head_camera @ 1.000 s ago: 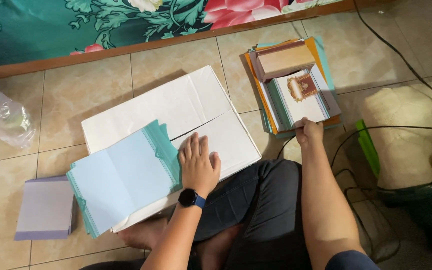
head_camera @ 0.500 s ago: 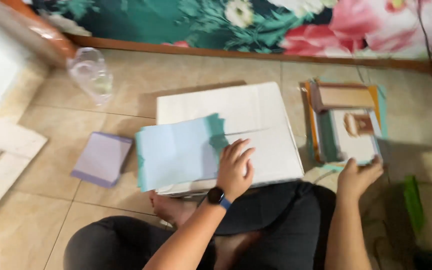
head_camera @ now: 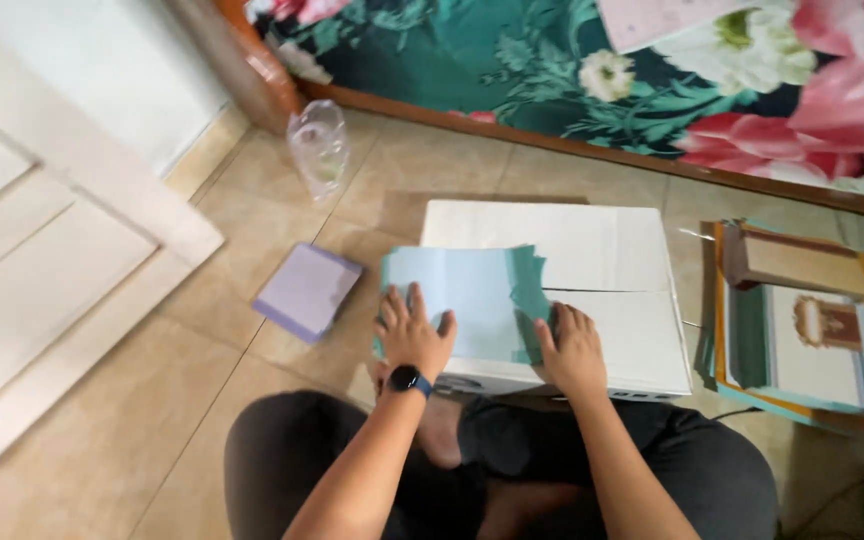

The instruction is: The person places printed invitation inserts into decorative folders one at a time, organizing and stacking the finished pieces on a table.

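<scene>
A white cardboard box [head_camera: 602, 250] lies on the tiled floor in front of my crossed legs. A stack of light blue and teal paper sheets [head_camera: 477, 295] rests on its left half. My left hand [head_camera: 414, 332], with a dark watch on the wrist, lies flat on the left part of the sheets, fingers spread. My right hand [head_camera: 572, 345] presses flat on the sheets' right edge and the box top. Neither hand grips anything.
A lilac pad [head_camera: 307, 290] lies on the floor to the left. A clear plastic bag [head_camera: 320, 148] sits farther back. A pile of printed cards and coloured paper [head_camera: 802, 320] lies at the right. A white door [head_camera: 42, 230] is at left, a floral cloth [head_camera: 652, 70] behind.
My right hand left the card pile at the right and came onto the blue sheets. My left hand slid to the sheets' left part. The view swung left.
</scene>
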